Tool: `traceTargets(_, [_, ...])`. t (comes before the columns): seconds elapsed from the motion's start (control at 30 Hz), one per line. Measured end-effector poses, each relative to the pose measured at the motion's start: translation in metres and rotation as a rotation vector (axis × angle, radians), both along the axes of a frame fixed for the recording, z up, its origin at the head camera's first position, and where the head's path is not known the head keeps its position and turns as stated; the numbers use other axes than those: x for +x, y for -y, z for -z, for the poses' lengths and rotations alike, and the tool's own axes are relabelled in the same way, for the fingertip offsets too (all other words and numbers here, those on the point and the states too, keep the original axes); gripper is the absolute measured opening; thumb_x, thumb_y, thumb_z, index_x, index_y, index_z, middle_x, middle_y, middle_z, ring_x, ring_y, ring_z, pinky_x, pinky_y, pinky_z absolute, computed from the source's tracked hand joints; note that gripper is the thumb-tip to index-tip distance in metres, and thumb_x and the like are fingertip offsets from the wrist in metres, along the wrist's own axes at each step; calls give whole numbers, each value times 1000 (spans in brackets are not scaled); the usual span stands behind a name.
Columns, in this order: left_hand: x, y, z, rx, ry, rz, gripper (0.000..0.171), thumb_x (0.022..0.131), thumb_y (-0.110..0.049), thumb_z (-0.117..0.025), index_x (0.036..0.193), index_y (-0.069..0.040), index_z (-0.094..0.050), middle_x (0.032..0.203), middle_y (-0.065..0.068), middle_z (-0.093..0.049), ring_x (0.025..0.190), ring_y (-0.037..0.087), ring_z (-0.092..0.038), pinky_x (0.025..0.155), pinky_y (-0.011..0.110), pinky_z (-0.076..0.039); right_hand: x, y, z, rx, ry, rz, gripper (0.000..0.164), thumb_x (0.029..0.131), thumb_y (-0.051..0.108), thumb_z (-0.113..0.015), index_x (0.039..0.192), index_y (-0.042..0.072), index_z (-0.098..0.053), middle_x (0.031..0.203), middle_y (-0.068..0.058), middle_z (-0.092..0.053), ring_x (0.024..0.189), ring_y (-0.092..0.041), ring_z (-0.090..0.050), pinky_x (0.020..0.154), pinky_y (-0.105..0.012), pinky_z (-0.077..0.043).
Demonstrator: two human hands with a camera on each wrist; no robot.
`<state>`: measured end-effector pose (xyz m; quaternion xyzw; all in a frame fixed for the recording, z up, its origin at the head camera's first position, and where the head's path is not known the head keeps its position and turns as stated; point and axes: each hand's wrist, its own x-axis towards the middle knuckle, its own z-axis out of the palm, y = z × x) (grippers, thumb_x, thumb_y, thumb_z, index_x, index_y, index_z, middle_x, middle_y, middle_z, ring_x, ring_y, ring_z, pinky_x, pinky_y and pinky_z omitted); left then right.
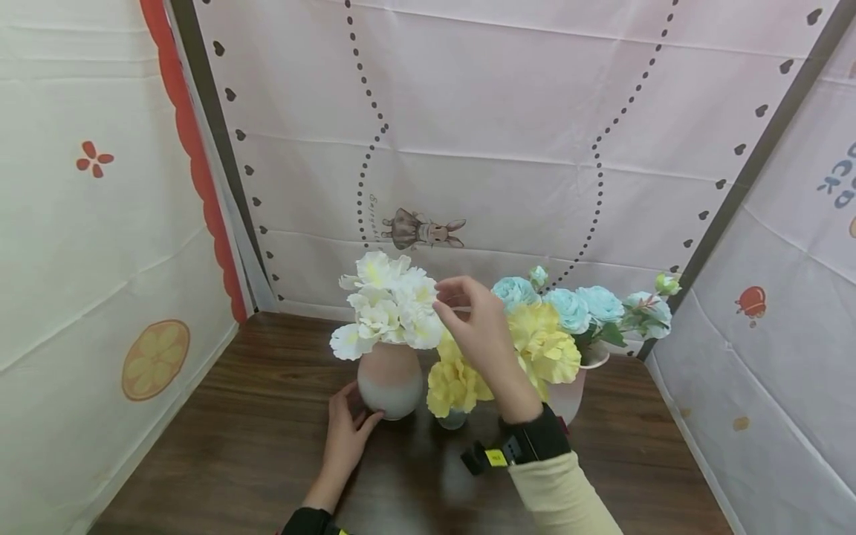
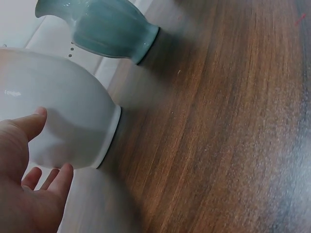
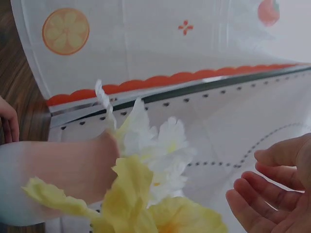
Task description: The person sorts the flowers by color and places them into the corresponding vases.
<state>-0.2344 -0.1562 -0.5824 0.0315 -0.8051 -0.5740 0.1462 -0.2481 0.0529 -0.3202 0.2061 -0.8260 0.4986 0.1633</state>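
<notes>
A rounded vase (image 1: 391, 383), pink above and pale grey below, stands upright with white artificial flowers (image 1: 388, 305) in its mouth. Low at its left side is my left hand (image 1: 346, 431), thumb and fingers spread about the base; the left wrist view shows the thumb in front of the vase wall (image 2: 63, 97), and whether it presses there I cannot tell. My right hand (image 1: 478, 327) hovers just right of the white blooms, fingers loosely bent. Nothing shows between those fingers (image 3: 262, 194) in the right wrist view, where the white petals (image 3: 155, 141) stand apart from them.
Yellow flowers (image 1: 458, 383) sit in a small green vase (image 2: 114, 29) right of the pink-grey one. Farther right, a pink pot (image 1: 567, 397) bears light blue flowers (image 1: 568, 308). Printed cloth walls (image 1: 481, 148) border the wooden table (image 1: 227, 446).
</notes>
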Motion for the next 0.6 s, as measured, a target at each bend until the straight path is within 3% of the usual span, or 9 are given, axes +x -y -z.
traceTargets(0.3, [1,4,-5,-23,-44,33,72,91,-9,-71,148,1,-28,145,25,-28,136,45,-41,108,51,-49,41,-18,16,-6,52,-181,19,93,11,-70,112,7,-69,109,-10,-72,100,-21,-70,85,-29,-63])
traceTargets(0.43, [3,5,-10,-56,-60,37,72,92,-10,-72,148,2,-28,145,25,-28,136,45,-41,108,51,-49,54,-27,31,11,103,-251,20,94,13,-69,113,7,-69,109,-10,-72,99,-17,-69,84,-26,-62])
traceTargets(0.6, [11,3,-19,-131,-100,26,72,90,-9,-74,146,2,-31,143,25,-31,133,42,-43,107,55,-49,66,-41,54,39,140,-343,19,95,14,-69,112,7,-69,110,-9,-71,101,-16,-69,87,-29,-63])
